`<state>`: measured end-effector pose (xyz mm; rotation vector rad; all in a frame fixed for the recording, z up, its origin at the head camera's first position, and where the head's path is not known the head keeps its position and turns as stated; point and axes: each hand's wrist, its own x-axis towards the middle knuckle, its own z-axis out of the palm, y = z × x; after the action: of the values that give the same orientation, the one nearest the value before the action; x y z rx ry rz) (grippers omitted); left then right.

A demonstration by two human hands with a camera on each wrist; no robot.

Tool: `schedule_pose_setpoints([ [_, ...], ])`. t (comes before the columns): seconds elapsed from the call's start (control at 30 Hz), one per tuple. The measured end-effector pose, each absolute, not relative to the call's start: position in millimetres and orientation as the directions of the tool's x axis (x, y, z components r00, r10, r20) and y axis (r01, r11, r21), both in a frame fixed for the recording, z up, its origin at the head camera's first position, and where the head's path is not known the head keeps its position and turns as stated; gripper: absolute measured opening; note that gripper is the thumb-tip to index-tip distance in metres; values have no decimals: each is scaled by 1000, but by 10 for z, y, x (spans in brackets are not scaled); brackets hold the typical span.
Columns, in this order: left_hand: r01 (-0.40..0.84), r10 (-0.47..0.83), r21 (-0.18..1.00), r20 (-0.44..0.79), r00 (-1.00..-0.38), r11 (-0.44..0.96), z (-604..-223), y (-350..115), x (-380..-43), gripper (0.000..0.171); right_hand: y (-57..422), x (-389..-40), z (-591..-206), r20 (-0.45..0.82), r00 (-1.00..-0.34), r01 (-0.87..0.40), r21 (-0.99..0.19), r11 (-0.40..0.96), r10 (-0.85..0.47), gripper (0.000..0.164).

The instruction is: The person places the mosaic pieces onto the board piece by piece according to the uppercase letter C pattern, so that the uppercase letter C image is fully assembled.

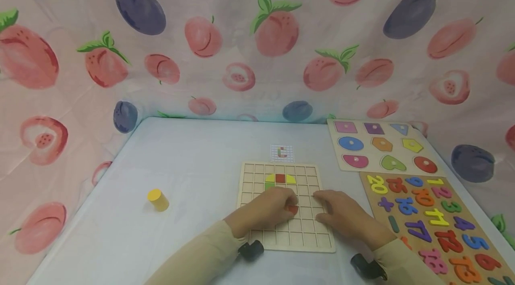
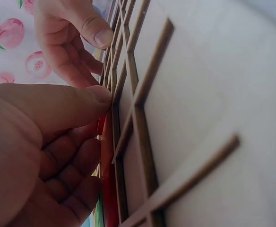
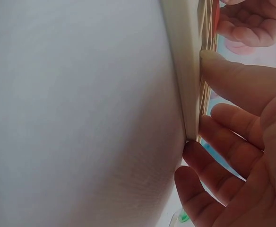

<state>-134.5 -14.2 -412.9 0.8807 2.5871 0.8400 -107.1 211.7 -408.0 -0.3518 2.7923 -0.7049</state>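
A wooden grid board (image 1: 288, 242) lies on the table. Over its middle, my left hand (image 1: 267, 206) has thumb and fingers curled at a red tile (image 1: 292, 210); in the left wrist view, the thumb (image 2: 98, 94) presses by the grid ridges beside red tiles (image 2: 110, 184). My right hand (image 1: 346, 213) rests at the board's right edge, its thumb (image 3: 223, 71) and loosely bent fingertips touching the rim. Near the top of the grid, a red square (image 1: 280, 178) sits between two yellow pieces (image 1: 290, 179), with a green piece (image 1: 269, 185) below. My left hand hides part of the grid.
A small pattern card (image 1: 282, 153) lies beyond the board. A yellow cylinder (image 1: 158, 200) stands on the left. On the right are a shape puzzle (image 1: 374, 157) and a number puzzle (image 1: 406, 224). Fruit-printed cloth (image 1: 241, 21) hangs behind the table.
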Motion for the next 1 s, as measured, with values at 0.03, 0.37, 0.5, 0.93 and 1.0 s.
schedule_pose_setpoints([
  [0.03, 466, 628, 607, -72, -775, 643, -4132, -141, -1347, 21, 2117, -1072, -4081, -169, -943, -173, -488, 855, -287, 54],
  [0.37, 480, 636, 608, -55, -769, 633, -4135, -134, -1345, 21, 2117, -1069, -4086, -163, -944, -177, -485, 856, -287, 54],
  [0.5, 478, 634, 604, -58, -771, 638, -4125, -136, -1338, 23, 2118, -1064, -4080, -159, -944, -178, -491, 853, -288, 54],
  [0.93, 493, 633, 585, -47, -772, 644, -4137, -148, -1332, 21, 2110, -1066, -4077, -162, -944, -179, -480, 859, -287, 54],
  [1.0, 494, 633, 584, -43, -773, 644, -4143, -153, -1330, 21, 2107, -1065, -4075, -165, -944, -178, -478, 860, -286, 55],
])
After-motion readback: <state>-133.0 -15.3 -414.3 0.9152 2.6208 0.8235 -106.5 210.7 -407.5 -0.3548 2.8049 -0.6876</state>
